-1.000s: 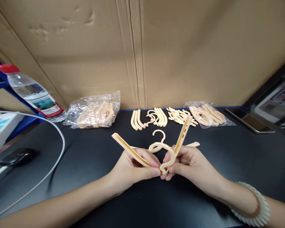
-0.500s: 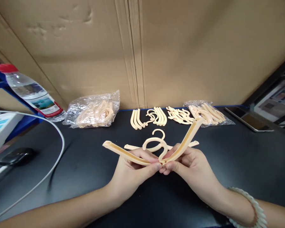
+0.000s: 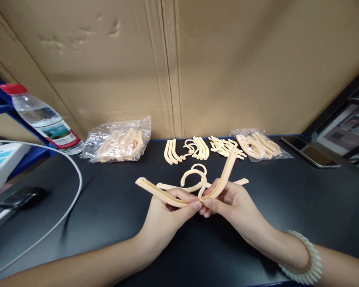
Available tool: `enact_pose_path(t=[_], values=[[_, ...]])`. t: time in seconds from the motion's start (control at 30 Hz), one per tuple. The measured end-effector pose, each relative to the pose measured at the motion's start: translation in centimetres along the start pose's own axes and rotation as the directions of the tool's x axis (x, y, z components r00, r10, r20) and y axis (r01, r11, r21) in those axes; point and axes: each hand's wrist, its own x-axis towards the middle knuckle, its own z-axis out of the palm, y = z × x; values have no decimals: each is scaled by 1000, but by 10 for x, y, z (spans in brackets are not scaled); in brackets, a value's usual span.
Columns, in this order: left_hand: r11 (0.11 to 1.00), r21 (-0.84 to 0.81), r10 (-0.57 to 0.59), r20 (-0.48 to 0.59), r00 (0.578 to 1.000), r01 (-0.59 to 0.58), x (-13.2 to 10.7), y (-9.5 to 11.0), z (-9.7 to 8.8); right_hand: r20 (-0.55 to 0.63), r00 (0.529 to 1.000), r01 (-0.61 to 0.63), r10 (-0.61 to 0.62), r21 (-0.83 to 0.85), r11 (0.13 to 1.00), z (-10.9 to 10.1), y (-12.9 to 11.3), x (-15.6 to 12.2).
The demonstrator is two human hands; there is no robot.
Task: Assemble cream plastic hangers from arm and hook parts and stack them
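Note:
Above the black table, both hands pinch a cream plastic clothes hanger [image 3: 161, 194] near its centre, where two curved arms meet a hook. My left hand [image 3: 170, 217] is closed around the inner end of the left arm, thumb at the joint. On the other side, my right hand [image 3: 231, 203] grips the right arm [image 3: 227, 171], which tilts up steeply. The hook rises between the hands and curls leftward. Fingers cover most of the joint. Just behind lies a second hanger [image 3: 179, 187] on the table, partly hidden by the held one.
Loose hanger arms [image 3: 172, 151], hooks and arms in a row [image 3: 200, 147] and a jumbled pile [image 3: 223, 146] line the back. Clear bags of parts stand left [image 3: 119, 143] and right [image 3: 259, 145]. Around them are a bottle [image 3: 54, 123], phone [image 3: 311, 151], mouse [image 3: 22, 197] and white cable [image 3: 80, 179].
The right arm of the held hanger has swung inward and more upright, its tip moving left. My right hand has shifted slightly left with it. The hook leans a little differently.

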Motion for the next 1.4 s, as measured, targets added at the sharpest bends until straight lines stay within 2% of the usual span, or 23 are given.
enact_pose_path(t=[0.07,0.17,0.27,0.4,0.57,0.67,0.77,0.83,0.9,0.97,1.07,1.2,1.4], values=[[998,41,-44,-37,998,45,2,1,-5,34,999,20,-18,-63,998,-7,-10,2],[990,65,-119,-93,989,125,5,6,-12,2,997,80,-80,-89,993,-27,-28,10],[983,12,-180,-79,980,182,10,12,-19,39,997,74,-70,-123,990,-53,-43,22],[974,-105,-206,-68,976,198,19,22,-24,62,998,-6,21,-232,973,-78,-49,34],[972,-157,-186,-62,981,174,29,31,-36,7,1000,27,-27,-339,941,-95,-54,38],[991,-68,-116,-5,993,115,35,38,-50,15,1000,16,-10,-422,907,-108,-63,38],[985,172,-29,91,995,13,39,43,-65,52,999,40,-16,-514,857,-120,-70,37],[902,416,59,142,988,-114,40,44,-72,80,997,62,-19,-583,810,-124,-70,37],[750,611,158,208,965,-254,41,44,-77,115,993,75,-1,-643,762,-124,-68,38],[601,709,225,292,929,-369,43,42,-81,156,987,89,28,-690,718,-124,-63,40],[454,764,226,398,889,-458,47,39,-86,181,982,105,47,-743,660,-122,-58,42],[374,783,174,467,867,-497,49,36,-90,214,975,135,58,-780,611,-120,-56,42],[367,776,119,508,853,-513,46,38,-88,302,952,234,52,-825,515,-112,-60,38]])
